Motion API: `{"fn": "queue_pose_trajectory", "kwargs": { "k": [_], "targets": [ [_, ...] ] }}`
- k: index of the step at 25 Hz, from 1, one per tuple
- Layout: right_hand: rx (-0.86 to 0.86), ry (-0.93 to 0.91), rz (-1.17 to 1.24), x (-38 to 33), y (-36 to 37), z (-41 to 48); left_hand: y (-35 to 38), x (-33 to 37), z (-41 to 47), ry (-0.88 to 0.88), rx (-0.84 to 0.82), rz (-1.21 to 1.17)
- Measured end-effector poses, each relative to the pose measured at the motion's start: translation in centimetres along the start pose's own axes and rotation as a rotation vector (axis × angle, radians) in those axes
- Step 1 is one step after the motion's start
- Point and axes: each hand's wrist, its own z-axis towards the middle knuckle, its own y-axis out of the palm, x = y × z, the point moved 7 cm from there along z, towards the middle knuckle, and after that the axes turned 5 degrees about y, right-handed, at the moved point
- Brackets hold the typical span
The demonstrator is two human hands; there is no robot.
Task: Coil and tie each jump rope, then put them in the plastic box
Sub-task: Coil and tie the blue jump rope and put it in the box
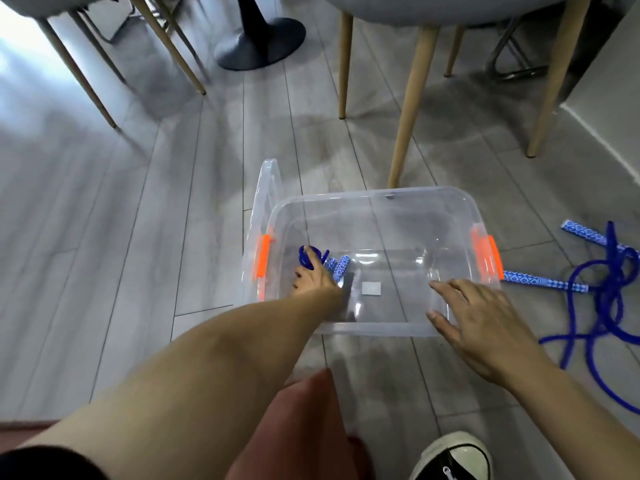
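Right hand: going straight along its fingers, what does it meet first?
Probably the plastic box. The right hand points over its near right corner and inward, so it would meet the clear wall or floor, though depth is unclear.

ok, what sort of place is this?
Probably a home dining area: grey wood-look plank floor, grey shell chairs on tapered wooden legs, a black round pedestal table base. The clear plastic box sits on that floor, the left hand holding a coiled blue jump rope inside.
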Motion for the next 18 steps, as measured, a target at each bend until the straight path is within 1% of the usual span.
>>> {"fn": "queue_pose_trajectory", "kwargs": {
  "k": [1,3,4,5,6,7,8,9,10,11,12,13,14,15,18],
  "targets": [
    [-0.020,0.005,0.005,0.1,0.4,0.0,1.3,0.3,0.5,0.055,-0.079,0.011],
    [-0.050,0.015,0.008,0.1,0.8,-0.1,4.0,0.7,1.4,0.181,-0.252,0.128],
    [-0.056,0.018,0.006,0.0,1.0,-0.1,4.9,0.8,1.6,0.220,-0.304,0.203],
    [-0.058,0.019,0.007,0.0,1.0,-0.2,5.4,0.7,1.5,0.206,-0.341,0.285],
    [-0.058,0.021,0.009,-0.1,1.0,-0.2,5.4,0.9,1.5,0.201,-0.335,0.334],
    [-0.057,0.025,0.011,-0.2,0.9,-0.3,4.9,1.5,1.4,0.232,-0.297,0.354],
    [-0.057,0.032,0.012,-0.2,0.8,-0.3,4.4,2.4,1.6,0.301,-0.227,0.383],
    [-0.056,0.038,0.015,-0.2,0.8,-0.3,3.7,3.9,1.3,0.420,-0.151,0.422],
    [-0.058,0.043,0.020,-0.2,0.8,-0.3,3.4,5.3,0.8,0.589,-0.111,0.492],
    [-0.066,0.049,0.025,-0.3,0.8,-0.4,4.0,6.7,0.1,0.772,-0.137,0.571],
    [-0.075,0.054,0.027,-0.3,0.9,-0.4,5.2,7.4,-0.4,0.914,-0.204,0.664],
    [-0.082,0.057,0.028,-0.2,1.0,-0.5,6.3,7.5,-0.7,0.955,-0.287,0.754],
    [-0.088,0.061,0.028,-0.1,1.0,-0.5,7.5,7.2,-0.5,0.925,-0.340,0.825],
    [-0.096,0.064,0.027,-0.1,0.9,-0.5,8.0,6.7,-0.2,0.843,-0.359,0.838],
    [-0.117,0.066,0.030,-0.1,1.1,-0.6,7.3,4.6,0.9,0.534,-0.347,0.715]
  ]
}}
